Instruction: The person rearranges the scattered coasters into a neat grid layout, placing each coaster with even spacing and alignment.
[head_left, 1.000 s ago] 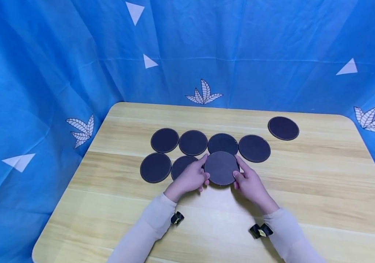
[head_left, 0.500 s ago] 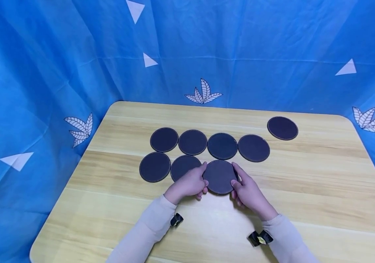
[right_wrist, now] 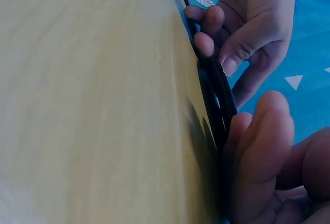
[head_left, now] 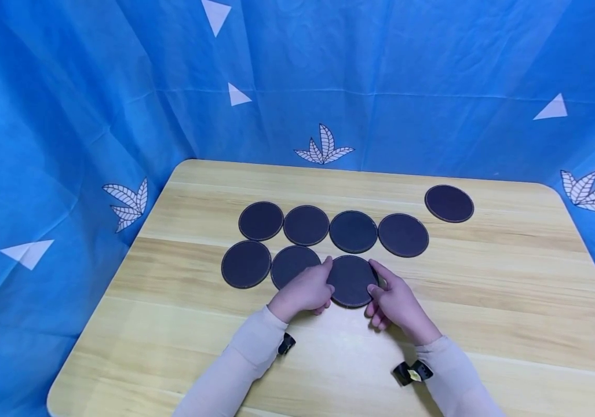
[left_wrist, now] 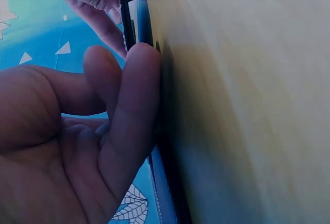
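Note:
A round black coaster (head_left: 350, 281) with a stitched rim is between my two hands, close over the wooden table. My left hand (head_left: 305, 289) pinches its left edge, thumb on top. At the opposite edge my right hand (head_left: 397, 299) grips it between thumb and fingers. The right wrist view shows the coaster's thin edge (right_wrist: 223, 87) near the tabletop, with both hands along it. Fingers of the left hand (left_wrist: 124, 100) hang low by the wood in the left wrist view. Left of the held coaster, another coaster (head_left: 291, 267) is partly covered by my left hand.
Behind the hands several matching coasters form a row, from the leftmost coaster (head_left: 261, 221) to the rightmost coaster (head_left: 403, 235). One more coaster (head_left: 246, 264) lies front left. A separate coaster (head_left: 449, 203) sits at the back right. A blue curtain (head_left: 287, 69) borders the table (head_left: 511, 278).
Both hands have brought the coaster nearer to me and lower, off its overlap with the back row. In the last half second it has shifted only slightly, and its top looks darker.

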`<state>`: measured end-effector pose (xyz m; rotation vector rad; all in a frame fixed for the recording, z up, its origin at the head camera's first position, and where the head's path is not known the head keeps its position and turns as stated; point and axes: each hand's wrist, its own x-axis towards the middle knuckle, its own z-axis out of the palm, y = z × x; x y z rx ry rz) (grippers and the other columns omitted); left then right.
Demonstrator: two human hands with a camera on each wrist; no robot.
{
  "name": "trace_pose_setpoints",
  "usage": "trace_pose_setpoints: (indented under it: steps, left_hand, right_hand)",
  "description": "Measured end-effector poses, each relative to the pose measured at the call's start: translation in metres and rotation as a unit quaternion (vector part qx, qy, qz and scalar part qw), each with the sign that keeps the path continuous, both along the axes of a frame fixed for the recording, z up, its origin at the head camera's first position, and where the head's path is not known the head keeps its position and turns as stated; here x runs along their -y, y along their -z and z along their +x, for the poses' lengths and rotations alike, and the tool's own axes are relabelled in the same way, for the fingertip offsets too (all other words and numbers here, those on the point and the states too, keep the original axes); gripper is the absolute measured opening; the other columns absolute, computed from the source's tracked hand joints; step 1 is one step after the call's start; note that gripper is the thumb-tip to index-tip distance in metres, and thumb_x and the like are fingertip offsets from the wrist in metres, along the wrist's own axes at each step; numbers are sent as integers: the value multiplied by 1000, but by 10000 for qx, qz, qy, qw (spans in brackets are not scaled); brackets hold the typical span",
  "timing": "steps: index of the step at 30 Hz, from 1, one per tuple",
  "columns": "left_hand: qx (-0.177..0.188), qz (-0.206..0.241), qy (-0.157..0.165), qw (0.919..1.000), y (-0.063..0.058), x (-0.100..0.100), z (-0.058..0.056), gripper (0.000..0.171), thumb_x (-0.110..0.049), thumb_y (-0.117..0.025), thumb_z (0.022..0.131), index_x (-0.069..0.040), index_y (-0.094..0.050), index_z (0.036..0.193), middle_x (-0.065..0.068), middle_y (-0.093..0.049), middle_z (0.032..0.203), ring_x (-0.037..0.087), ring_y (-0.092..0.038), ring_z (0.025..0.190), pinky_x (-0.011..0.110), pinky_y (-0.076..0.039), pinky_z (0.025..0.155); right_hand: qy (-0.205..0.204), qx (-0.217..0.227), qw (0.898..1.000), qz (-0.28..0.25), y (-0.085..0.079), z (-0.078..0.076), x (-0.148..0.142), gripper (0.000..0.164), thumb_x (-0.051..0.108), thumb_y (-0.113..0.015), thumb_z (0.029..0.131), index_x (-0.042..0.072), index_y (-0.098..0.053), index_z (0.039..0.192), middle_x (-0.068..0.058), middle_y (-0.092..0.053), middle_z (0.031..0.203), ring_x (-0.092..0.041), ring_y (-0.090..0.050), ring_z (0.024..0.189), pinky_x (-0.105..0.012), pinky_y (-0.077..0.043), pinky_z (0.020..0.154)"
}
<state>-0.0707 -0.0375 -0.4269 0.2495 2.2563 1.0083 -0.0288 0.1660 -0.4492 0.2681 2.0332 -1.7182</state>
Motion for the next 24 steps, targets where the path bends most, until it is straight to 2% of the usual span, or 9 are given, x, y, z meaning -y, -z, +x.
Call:
trace_pose_setpoints:
  steps: [11,24]
  left_hand:
    - [-71,-154,-3,9999,2,0,-1,75,-9,-58,101,-5,-14,162,6,-62,57,18,-54,41,26,-45,48]
    - [-31,-84,-79,9999,3,2,-1,75,-10,-60,101,-8,-17,162,7,-63,59,18,-54,43,27,-45,50]
  right_hand:
    - [58,42,9999,-77,5,-1,-2,63,5,-45,107,18,-20,163,-18,-64,65,-20,-58,45,-38,-55,45]
    - [61,-2,9996,-272,7,-2,-1,63,7,-44,108,12,-15,163,-19,-65,68,-22,-60,46,-38,-55,45]
